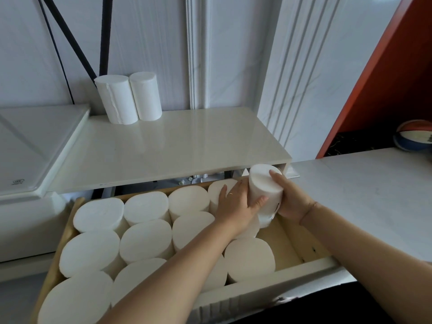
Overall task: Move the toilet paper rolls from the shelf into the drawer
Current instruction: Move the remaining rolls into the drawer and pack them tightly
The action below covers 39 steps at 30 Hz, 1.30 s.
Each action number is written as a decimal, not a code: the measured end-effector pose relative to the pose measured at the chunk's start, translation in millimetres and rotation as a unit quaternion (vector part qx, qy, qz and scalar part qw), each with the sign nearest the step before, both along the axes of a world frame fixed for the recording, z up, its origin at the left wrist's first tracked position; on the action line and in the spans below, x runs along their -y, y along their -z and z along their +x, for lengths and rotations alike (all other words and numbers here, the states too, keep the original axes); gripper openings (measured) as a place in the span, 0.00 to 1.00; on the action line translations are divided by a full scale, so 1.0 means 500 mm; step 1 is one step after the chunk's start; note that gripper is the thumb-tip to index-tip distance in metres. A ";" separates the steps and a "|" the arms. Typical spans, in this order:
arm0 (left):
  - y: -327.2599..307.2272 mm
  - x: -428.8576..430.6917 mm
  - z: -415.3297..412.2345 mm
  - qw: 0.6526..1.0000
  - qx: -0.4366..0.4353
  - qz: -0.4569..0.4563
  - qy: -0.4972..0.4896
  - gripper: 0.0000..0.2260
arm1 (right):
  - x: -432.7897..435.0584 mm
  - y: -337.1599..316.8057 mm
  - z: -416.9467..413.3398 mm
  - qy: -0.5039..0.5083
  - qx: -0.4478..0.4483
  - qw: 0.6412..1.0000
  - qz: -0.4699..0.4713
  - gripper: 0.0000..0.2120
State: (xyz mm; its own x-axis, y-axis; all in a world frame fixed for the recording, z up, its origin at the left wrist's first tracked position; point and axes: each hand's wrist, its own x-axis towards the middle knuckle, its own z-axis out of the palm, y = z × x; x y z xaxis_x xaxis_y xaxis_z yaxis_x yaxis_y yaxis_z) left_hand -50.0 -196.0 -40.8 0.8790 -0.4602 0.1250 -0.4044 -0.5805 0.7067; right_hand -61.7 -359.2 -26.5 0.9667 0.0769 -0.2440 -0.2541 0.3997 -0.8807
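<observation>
Two white toilet paper rolls (128, 99) stand upright side by side at the back left of the cream shelf (187, 146). Below it, the open wooden drawer (301, 244) holds several rolls standing on end. Over the drawer's back right corner a tilted roll (263, 185) is held between both hands. My left hand (236, 206) grips its left side with the thumb across the front. My right hand (291, 199) grips its right side, fingers curled over the top edge. The roll's lower end dips into the drawer's bare right-hand strip.
A white lidded appliance (35, 146) sits left of the shelf. A white counter (364, 195) runs to the right, with a red, white and blue ball (415, 139) at its far end against an orange panel. Black cables (70, 36) hang on the wall behind the shelf.
</observation>
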 end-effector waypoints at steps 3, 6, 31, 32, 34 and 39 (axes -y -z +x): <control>0.006 -0.002 0.004 1.000 0.018 0.020 0.003 0.30 | -0.003 0.016 0.002 0.029 0.027 0.999 -0.002 0.25; 0.012 -0.003 0.006 0.999 0.040 0.037 0.006 0.31 | -0.006 0.020 0.003 0.042 0.035 0.998 -0.014 0.20; 0.045 -0.052 0.006 0.957 0.129 0.257 0.036 0.31 | -0.009 0.036 -0.003 0.000 -0.034 0.850 -0.526 0.34; 0.044 -0.060 0.007 0.955 0.129 0.264 0.037 0.32 | -0.012 0.042 -0.005 0.006 -0.036 0.847 -0.531 0.38; 0.044 -0.074 0.006 0.952 0.130 0.275 0.039 0.32 | -0.021 0.050 -0.008 0.016 -0.046 0.840 -0.541 0.43; 0.042 -0.095 0.003 0.948 0.133 0.282 0.057 0.32 | -0.022 0.047 0.000 0.002 -0.076 0.810 -0.581 0.48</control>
